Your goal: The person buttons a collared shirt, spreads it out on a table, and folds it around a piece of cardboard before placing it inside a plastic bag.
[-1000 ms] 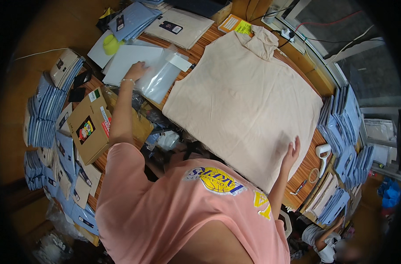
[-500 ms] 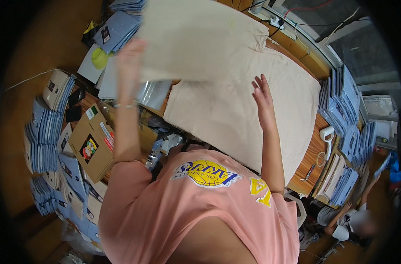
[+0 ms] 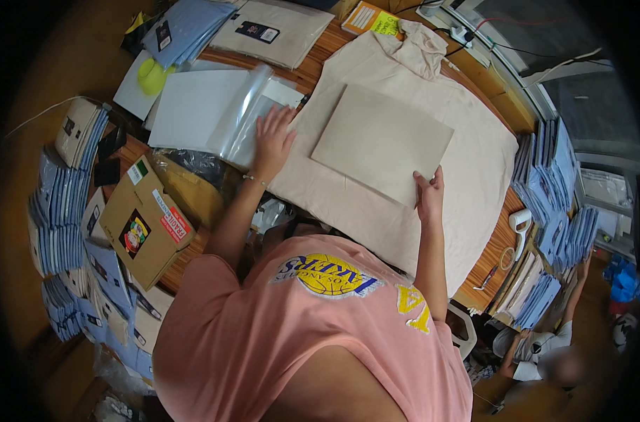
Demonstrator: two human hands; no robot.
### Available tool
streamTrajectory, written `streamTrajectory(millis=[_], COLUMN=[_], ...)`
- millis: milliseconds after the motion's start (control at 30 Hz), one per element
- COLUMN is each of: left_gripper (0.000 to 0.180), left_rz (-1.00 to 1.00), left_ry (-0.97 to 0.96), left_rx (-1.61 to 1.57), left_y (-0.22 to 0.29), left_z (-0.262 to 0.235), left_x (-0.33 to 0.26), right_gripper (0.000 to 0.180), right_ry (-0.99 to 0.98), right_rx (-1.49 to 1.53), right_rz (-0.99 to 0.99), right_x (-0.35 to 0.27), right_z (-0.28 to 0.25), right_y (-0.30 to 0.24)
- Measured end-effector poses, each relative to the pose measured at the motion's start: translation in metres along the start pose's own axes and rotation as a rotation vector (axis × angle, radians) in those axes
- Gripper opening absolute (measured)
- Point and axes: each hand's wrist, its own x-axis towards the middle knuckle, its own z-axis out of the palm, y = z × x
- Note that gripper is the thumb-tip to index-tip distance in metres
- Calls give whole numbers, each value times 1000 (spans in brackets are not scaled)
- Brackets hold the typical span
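A pale beige garment [image 3: 376, 218] with a bunched collar [image 3: 418, 53] at its far end lies spread over the table. On top of it rests a flat rectangular board [image 3: 383, 133], tan-grey and set at a slant. My right hand [image 3: 430, 197] grips the board's near right corner, thumb on top and fingers curled at the edge. To the left, my left hand [image 3: 273, 141] lies with fingers spread on clear plastic sleeves [image 3: 239, 133], beside white sheets [image 3: 193, 109]; nothing is gripped in it.
Bagged blue garments [image 3: 186, 32] and a bagged beige one [image 3: 270, 32] lie at the back. A cardboard box [image 3: 147, 221] sits left. A white handheld tool [image 3: 521, 221], tape roll [image 3: 507, 259] and folded stacks [image 3: 545, 169] line the right. Another person [image 3: 538, 352] is at lower right.
The raised beige cloth has come down, uncovering the packets behind. My left hand has come down onto the plastic sleeves. My right hand, previously open, now holds the board, newly visible on the garment.
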Motion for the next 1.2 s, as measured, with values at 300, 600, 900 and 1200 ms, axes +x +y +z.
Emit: streamTrajectory(millis=[300, 600, 900, 1200], left_gripper=[60, 54, 55, 54], left_rz=[-26, -45, -56, -28], left_ry=[-176, -203, -198, -173], left_rx=[29, 125, 157, 167], left_y=[82, 81, 81, 82], left_z=[17, 46, 50, 50], left_x=[-13, -38, -38, -39], right_gripper=[37, 73, 61, 51], right_ry=[-101, -84, -193, -212], right_rx=[86, -356, -591, -698], right_rz=[43, 29, -70, -50], right_x=[40, 33, 42, 43], right_z=[31, 22, 17, 17], right_y=[45, 23, 22, 20])
